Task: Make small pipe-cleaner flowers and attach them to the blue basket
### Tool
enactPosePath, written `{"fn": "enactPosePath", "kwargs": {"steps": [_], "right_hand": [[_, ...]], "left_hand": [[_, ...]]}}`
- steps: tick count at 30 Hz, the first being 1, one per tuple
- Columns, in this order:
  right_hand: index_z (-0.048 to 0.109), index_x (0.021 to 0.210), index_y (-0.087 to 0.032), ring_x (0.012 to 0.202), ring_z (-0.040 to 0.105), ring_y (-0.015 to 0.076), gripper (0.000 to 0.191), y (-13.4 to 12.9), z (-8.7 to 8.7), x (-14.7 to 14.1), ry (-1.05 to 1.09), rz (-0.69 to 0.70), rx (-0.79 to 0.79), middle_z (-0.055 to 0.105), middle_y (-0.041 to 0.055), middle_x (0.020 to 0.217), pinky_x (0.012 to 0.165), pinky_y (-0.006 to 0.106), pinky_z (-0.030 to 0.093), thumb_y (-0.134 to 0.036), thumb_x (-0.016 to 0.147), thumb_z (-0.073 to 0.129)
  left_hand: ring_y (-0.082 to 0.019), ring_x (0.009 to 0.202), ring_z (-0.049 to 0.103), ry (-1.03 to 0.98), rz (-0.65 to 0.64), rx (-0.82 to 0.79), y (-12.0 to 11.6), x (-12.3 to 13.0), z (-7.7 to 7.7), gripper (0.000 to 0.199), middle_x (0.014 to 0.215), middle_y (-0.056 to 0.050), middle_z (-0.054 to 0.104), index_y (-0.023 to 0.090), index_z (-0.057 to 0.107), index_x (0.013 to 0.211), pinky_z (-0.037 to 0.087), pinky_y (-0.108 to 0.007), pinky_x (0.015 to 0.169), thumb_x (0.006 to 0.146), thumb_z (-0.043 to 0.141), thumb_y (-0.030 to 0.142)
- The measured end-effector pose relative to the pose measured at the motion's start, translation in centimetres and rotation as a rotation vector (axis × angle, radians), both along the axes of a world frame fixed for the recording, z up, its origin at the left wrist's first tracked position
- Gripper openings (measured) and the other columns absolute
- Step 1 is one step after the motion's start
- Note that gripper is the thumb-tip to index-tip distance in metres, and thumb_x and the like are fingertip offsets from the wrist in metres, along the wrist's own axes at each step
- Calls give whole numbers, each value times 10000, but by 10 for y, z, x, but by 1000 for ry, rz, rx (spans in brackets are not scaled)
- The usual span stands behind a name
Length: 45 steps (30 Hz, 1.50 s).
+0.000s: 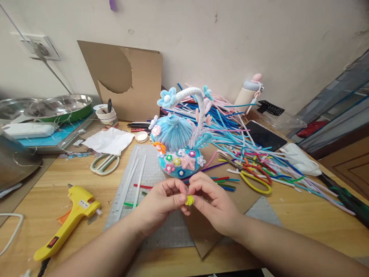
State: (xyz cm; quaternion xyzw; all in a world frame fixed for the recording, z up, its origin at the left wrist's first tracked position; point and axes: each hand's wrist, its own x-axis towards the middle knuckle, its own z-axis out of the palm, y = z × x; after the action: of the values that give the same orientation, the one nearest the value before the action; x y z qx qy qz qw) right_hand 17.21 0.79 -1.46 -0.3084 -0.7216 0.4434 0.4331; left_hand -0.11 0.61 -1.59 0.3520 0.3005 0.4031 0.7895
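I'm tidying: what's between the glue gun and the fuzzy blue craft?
Head view: wooden tabletop, gray cutting mat, clear glue sticks and a red pipe cleaner.

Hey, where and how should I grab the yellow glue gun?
I'd take the yellow glue gun by its handle, coming in from the near side. It lies on its side with the handle slanting toward you, while the grey nozzle points away to the left. Keep clear of that tip; it could be hot.

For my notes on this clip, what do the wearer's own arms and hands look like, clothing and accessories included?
Left hand and right hand are ungloved, with no rings visible. Both forearms are bare: no sleeve, watch or bracelet shows.
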Motion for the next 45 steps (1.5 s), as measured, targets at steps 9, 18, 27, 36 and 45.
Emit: {"fn": "enactPosePath", "kwargs": {"steps": [9,18,27,36,45], "right_hand": [[578,815,-208,809,506,152,158,-6,7,4,-31,90,191,495,30,840,724,283,469,-293,926,504],[611,823,-204,815,549,148,192,0,12,7,-50,328,238,545,47,833,712,260,492,-306,935,493],[591,755,-191,785,541,139,198,1,16,7,12,326,66,535,33,834,706,274,484,-359,858,614],[608,746,-179,778,533,121,183,3,9,8,-5,340,85,514,22,844,692,248,473,-328,848,638],[596,842,-176,787,553,128,38,3,11,9,24,196,271,551,35,849,700,251,486,-203,866,585]], "left_hand": [[-98,484,633,-154,-230,9,-3,6,-6,372,657,9,668,156,550,808,490,-163,451,644,809,368],[-92,424,598,26,-506,-134,-4,0,-5,397,609,2,677,125,667,687,481,-177,423,530,841,445],[-104,380,595,45,-491,-164,-3,-2,4,433,585,2,693,133,631,683,427,-167,355,449,881,397],[-112,378,605,103,-517,-162,-1,0,1,387,566,-4,690,112,635,665,450,-174,370,473,881,341],[-112,421,627,-8,-363,-81,-2,-2,-1,428,606,-39,699,121,604,733,496,-179,422,663,742,519]]}}
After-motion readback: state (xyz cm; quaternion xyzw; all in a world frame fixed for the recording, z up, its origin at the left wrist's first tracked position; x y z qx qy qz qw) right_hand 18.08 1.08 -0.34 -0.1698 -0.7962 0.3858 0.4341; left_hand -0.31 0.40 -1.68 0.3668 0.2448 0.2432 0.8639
